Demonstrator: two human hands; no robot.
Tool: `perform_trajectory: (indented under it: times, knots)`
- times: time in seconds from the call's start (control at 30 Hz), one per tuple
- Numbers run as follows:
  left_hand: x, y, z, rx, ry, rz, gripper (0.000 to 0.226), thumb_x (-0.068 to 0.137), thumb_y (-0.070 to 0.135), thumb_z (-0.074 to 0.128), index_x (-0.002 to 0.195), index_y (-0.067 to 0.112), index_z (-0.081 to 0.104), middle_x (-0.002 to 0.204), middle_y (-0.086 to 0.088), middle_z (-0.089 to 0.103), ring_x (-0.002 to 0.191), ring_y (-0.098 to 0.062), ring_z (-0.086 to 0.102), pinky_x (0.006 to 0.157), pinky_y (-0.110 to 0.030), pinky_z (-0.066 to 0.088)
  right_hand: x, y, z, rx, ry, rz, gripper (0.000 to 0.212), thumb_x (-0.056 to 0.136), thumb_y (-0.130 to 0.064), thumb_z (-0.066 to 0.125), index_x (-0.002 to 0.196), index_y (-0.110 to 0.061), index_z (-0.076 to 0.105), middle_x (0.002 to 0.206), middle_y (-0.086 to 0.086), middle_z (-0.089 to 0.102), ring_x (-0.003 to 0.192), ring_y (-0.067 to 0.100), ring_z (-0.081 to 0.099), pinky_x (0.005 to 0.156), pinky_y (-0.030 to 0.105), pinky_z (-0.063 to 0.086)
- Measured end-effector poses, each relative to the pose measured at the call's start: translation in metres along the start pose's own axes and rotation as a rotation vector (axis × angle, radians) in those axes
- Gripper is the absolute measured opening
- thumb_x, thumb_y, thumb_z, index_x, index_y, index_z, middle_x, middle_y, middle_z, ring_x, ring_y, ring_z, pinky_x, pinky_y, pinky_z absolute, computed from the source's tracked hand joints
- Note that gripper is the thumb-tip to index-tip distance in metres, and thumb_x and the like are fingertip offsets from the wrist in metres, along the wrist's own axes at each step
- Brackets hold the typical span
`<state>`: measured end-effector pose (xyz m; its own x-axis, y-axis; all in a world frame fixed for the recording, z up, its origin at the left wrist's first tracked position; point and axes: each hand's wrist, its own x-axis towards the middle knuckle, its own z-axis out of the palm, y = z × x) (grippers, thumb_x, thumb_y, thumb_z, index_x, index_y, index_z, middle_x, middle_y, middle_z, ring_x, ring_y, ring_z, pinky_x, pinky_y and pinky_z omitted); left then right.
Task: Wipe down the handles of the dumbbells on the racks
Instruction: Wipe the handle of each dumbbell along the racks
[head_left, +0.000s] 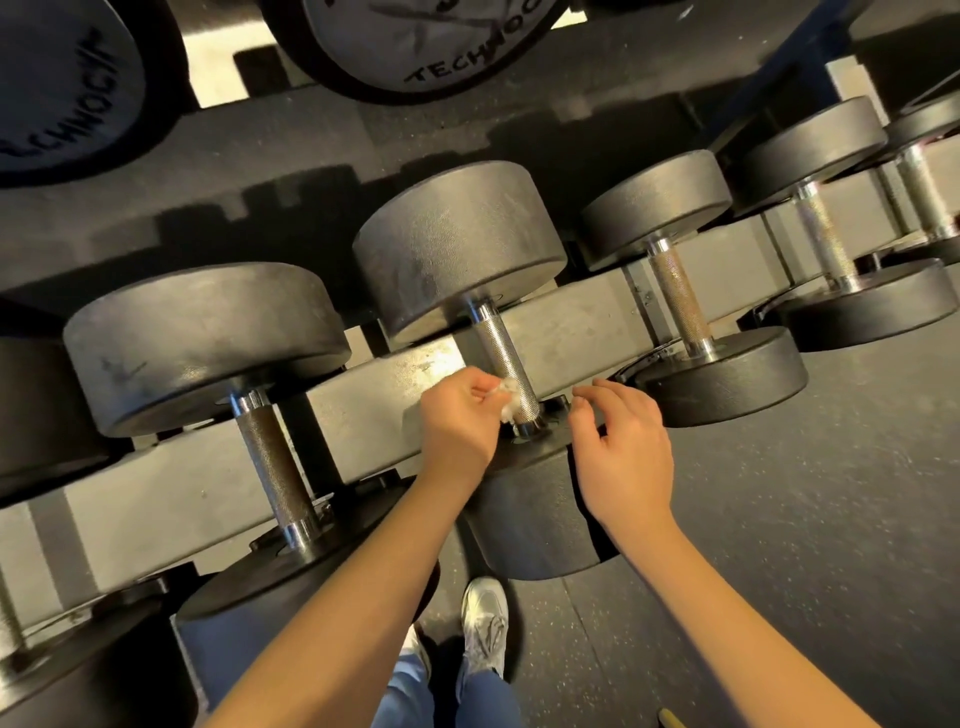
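A row of black round-headed dumbbells lies across a grey rack rail (363, 395). The middle dumbbell has a knurled silver handle (501, 353). My left hand (460, 421) pinches a small crumpled white wipe (508, 400) against the lower left side of that handle, near its bottom collar. My right hand (623, 441) hovers just right of the handle over the near head (535, 525), fingers loosely curled, holding nothing. The dumbbell to the left has a darker brownish handle (275, 462). The one to the right has a tan handle (678, 296).
More dumbbells (826, 234) continue along the rack to the far right. Larger dumbbell ends (421, 41) marked with lettering sit on the upper shelf. Dark speckled rubber floor (805, 519) spreads on the right. My white shoe (485, 623) stands below the rack.
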<state>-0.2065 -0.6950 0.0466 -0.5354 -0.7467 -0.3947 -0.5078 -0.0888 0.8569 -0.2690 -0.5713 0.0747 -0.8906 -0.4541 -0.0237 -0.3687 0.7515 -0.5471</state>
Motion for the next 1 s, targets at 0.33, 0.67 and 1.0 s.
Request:
perform_trajectory:
  times: [0.33, 0.67, 1.0]
  knots:
    - [0.001, -0.009, 0.003, 0.121, -0.152, -0.081, 0.010, 0.082, 0.020, 0.074, 0.077, 0.015, 0.067, 0.075, 0.000, 0.068, 0.076, -0.018, 0.066, 0.079, -0.037, 0.056, 0.000, 0.000, -0.001, -0.003, -0.022, 0.008, 0.038, 0.088, -0.032, 0.043, 0.100, -0.011, 0.073, 0.112, 0.004, 0.066, 0.112, 0.019, 0.051, 0.093, 0.036, 0.039]
    - [0.010, 0.005, -0.001, 0.058, -0.013, -0.063, 0.016, 0.088, 0.018, 0.066, 0.076, 0.022, 0.058, 0.075, 0.007, 0.061, 0.076, -0.013, 0.061, 0.077, -0.034, 0.054, -0.001, -0.002, -0.003, 0.025, -0.020, 0.009, 0.040, 0.087, -0.031, 0.043, 0.101, -0.009, 0.072, 0.112, 0.005, 0.066, 0.111, 0.019, 0.051, 0.093, 0.035, 0.038]
    - [-0.006, 0.018, -0.016, 0.126, -0.187, 0.032, 0.004, 0.081, 0.012, 0.073, 0.083, 0.014, 0.070, 0.079, 0.001, 0.064, 0.078, -0.014, 0.061, 0.077, -0.026, 0.052, 0.009, -0.003, -0.009, -0.004, -0.121, -0.163, 0.044, 0.088, -0.038, 0.039, 0.094, -0.012, 0.073, 0.096, 0.001, 0.071, 0.093, 0.021, 0.061, 0.089, 0.047, 0.046]
